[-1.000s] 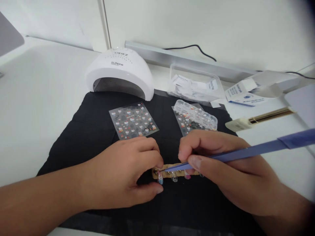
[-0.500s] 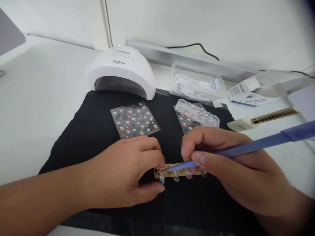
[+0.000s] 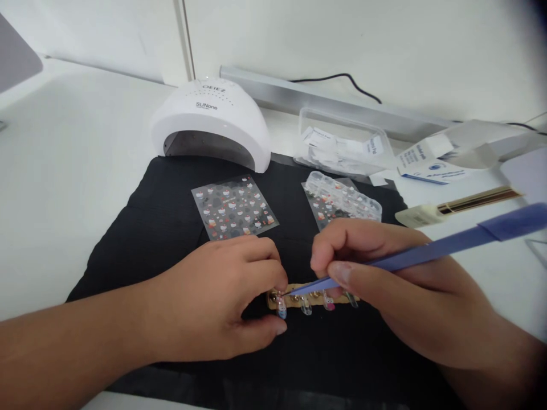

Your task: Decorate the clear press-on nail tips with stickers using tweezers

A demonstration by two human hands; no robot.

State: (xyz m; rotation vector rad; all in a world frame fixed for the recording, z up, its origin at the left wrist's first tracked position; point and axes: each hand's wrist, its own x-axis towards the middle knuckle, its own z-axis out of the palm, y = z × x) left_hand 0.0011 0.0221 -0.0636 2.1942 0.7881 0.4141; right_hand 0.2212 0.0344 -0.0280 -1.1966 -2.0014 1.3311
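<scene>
A narrow tan strip holder carrying a row of small clear artificial nail tips (image 3: 314, 299) lies on a black fabric work mat (image 3: 171, 228), directly between the fingertips of the two hands. The left hand (image 3: 217, 302) curls over the strip's left end, forefinger above and thumb below the first nail tip, the fingers drawn close in a narrow pinch that appears to steady the holder so that it does not slide on the cloth. The right hand (image 3: 384, 285) grips a pair of long lilac-blue tweezers (image 3: 427, 254) low on the shaft, thumb and forefinger pressed together around it as one holds a pen, a grip that suits fine control; the tweezers' point reaches leftward across the strip to the tip just beside the left forefinger, while the long handle runs away to the right, clear of the work. Whether the point carries anything is too small to tell. Just beyond the left knuckles lies a grey rectangular sheet of small cartoon stickers (image 3: 234, 207), flat and within easy reach; beyond the right knuckles sits a clear plastic compartment box of small decorations (image 3: 344, 196) resting on a second sticker sheet. Farther back stands a white domed nail-curing lamp (image 3: 211, 125), its opening facing the hands.
</scene>
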